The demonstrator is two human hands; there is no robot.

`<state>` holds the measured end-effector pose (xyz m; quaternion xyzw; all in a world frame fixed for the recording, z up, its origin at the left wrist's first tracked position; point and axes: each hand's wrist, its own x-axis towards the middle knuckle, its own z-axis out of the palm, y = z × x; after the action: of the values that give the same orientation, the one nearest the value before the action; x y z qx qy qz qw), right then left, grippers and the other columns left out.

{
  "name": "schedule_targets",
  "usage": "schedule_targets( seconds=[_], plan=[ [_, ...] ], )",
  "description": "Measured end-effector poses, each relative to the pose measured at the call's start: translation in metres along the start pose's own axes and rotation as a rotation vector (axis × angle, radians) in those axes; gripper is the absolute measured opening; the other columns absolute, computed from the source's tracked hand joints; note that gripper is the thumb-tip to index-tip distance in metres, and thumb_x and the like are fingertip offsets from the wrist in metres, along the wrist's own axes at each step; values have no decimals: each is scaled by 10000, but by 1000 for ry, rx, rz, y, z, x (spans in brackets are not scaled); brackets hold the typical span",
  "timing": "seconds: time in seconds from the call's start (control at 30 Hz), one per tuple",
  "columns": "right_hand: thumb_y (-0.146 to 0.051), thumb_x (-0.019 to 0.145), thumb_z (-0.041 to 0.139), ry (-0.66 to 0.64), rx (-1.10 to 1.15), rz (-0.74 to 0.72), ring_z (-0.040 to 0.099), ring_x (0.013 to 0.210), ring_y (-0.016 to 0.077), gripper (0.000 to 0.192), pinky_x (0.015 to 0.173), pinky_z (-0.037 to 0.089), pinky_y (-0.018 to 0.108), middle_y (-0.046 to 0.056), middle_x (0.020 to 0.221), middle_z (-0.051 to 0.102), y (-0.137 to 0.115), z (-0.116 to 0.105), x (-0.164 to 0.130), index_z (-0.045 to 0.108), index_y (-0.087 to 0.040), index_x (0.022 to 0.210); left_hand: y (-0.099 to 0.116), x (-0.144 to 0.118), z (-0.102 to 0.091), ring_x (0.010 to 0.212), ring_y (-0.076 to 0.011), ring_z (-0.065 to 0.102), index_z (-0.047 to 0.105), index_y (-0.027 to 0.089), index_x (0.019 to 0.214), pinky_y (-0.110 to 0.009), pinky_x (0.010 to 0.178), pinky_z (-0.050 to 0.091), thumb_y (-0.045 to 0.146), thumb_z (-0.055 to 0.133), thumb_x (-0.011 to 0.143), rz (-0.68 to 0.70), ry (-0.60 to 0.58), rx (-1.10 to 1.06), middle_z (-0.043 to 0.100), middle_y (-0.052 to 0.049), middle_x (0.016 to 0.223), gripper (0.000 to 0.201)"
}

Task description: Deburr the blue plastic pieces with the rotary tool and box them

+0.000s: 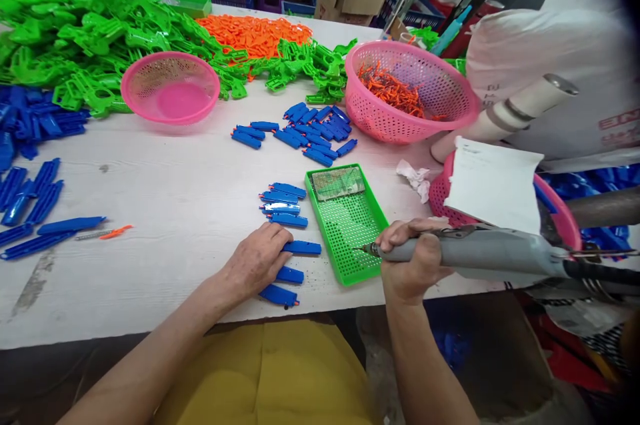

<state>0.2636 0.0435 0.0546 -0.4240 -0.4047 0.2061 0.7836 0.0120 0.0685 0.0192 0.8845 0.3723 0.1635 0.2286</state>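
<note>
My right hand [413,258] grips a grey electric screwdriver [480,253], its tip pointing left over the green perforated tray [350,228]. My left hand [257,259] lies palm down on the white table, fingers resting on a blue plastic piece [303,247]. Two more blue pieces [290,275] [279,295] lie just below it near the table's front edge. A short column of blue pieces [281,203] is lined up above my left hand, beside the tray.
A loose group of blue pieces [313,128] lies mid-table. A pink basket [410,88] holds orange parts; an empty pink basket [170,86] sits left. Green parts [90,31] and orange parts [255,33] are heaped behind. More blue pieces [30,205] lie at far left.
</note>
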Motion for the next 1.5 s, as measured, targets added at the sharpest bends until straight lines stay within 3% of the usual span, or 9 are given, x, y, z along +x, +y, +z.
schedule_targets(
  seconds=[0.43, 0.77, 0.93, 1.13, 1.3, 1.5],
  plan=[
    [-299, 858, 606, -14, 26, -47, 488, 392, 106, 140, 394, 443, 271, -72, 580, 510, 3, -3, 0, 553, -200, 775, 19, -1, 9, 986, -265, 573, 591, 178, 1113, -444, 845, 548, 181, 505, 999, -81, 7, 98, 646, -87, 1067, 142],
    [-299, 843, 629, 0, -7, -38, 503, 413, 108, 108, 421, 456, 269, -79, 576, 524, 2, 0, -2, 578, -205, 827, 11, -8, 6, 1022, -260, 575, 566, 199, 1166, -448, 870, 540, 185, 558, 971, -56, 16, -31, 649, -77, 1122, 195],
    [-356, 853, 619, -52, 30, -46, 502, 401, 119, 160, 396, 438, 281, -69, 576, 531, -11, 2, 2, 604, -200, 822, 9, -4, 3, 988, -245, 589, 589, 194, 1049, -414, 845, 541, 163, 544, 962, -53, -25, -25, 638, -71, 1064, 103],
    [-441, 878, 624, -173, 123, 17, 505, 403, 113, 213, 384, 436, 269, -67, 602, 546, -27, 26, -11, 619, -228, 875, 6, -1, 7, 969, -244, 598, 604, 195, 1006, -399, 826, 541, 168, 558, 956, -43, -8, 1, 637, -70, 1034, 73],
    [-427, 878, 655, -237, 189, 57, 494, 414, 108, 186, 398, 453, 270, -66, 608, 529, -19, 49, -28, 620, -244, 878, 8, -1, 7, 979, -251, 590, 603, 191, 997, -403, 826, 536, 156, 591, 934, -49, -35, 16, 635, -71, 1038, 74],
    [-380, 903, 623, -270, 180, 63, 491, 422, 110, 126, 408, 458, 272, -66, 624, 531, -8, 54, -33, 622, -255, 923, 10, 0, 6, 963, -245, 580, 588, 201, 983, -388, 799, 524, 157, 592, 936, -69, -49, 25, 622, -64, 1030, 65]
  ],
)
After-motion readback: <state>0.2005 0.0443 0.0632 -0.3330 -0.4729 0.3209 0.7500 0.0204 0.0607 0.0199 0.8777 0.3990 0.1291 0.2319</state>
